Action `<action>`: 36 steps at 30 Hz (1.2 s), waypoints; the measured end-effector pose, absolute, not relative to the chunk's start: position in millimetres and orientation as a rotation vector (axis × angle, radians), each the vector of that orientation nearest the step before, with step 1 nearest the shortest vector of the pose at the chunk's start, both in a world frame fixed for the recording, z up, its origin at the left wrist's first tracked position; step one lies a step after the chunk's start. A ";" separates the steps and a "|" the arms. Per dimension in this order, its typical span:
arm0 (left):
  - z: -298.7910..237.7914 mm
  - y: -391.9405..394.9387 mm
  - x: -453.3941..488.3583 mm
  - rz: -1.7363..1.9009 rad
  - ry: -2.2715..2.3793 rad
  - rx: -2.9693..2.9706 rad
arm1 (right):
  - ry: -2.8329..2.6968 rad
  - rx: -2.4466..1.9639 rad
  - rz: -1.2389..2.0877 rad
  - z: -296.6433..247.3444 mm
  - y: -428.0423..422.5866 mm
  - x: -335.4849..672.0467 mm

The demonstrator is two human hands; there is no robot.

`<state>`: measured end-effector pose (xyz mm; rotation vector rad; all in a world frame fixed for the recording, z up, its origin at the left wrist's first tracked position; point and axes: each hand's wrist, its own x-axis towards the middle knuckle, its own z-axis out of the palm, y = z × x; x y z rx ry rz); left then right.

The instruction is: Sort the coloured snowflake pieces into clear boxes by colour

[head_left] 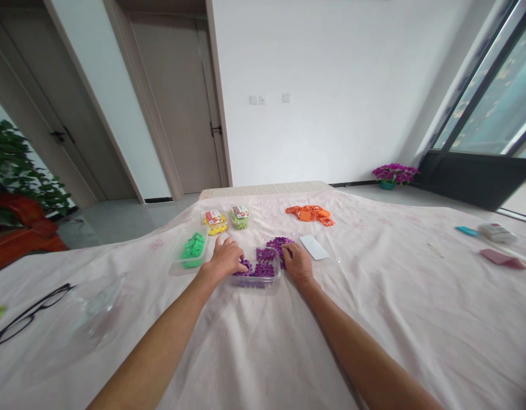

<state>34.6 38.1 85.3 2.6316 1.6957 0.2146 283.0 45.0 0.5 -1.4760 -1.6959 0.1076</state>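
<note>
- Overall, a plain white wall [314, 74] backs the scene, a grey-brown wooden door [173, 102] set left of its middle.
- Before it spreads a broad counter [416, 319] under a rumpled, pale pinkish-white cloth.
- Both bare forearms reach in from the near edge.
- Left hand [224, 259]: at the left side of a clear rectangular plastic tub [269, 280], thumb down against the purple pieces inside. Fingers bent, apart from the thumb; cannot tell whether a piece is pinched.
- Right hand [298, 263]: just right of that tub, at a loose heap of purple notched plastic pieces [276, 244]. Fingers curled inward; their tips are hard to see, so any grip is uncertain.
- Purple pieces thus lie in two places: inside the tub, and heaped just behind its right end.
- Left of the left hand, a second clear tub holds bright green plastic pieces [193, 247].
- Beyond, side by side: a labelled clear pack of yellow pieces [213, 218] and a labelled clear pack of lime-green pieces [239, 214].
- Farther right, orange plastic pieces [306, 214] lie in an uncontained pile.
- Near the right hand, a small white rectangular card [314, 247].
</note>
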 end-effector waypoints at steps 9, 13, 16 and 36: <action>87.1 37.0 42.8 0.185 1.690 2.590 | -1.689 -1.484 0.103 0.4 44.3 282.7; 90.2 35.3 42.1 0.200 1.650 2.582 | -1.690 -1.486 0.110 1.3 43.9 282.2; 93.6 36.0 38.2 0.216 1.599 2.576 | -1.687 -1.484 0.110 1.2 44.3 282.2; 76.3 31.0 40.3 0.418 1.790 2.437 | -1.306 -1.378 0.204 1.0 45.0 289.0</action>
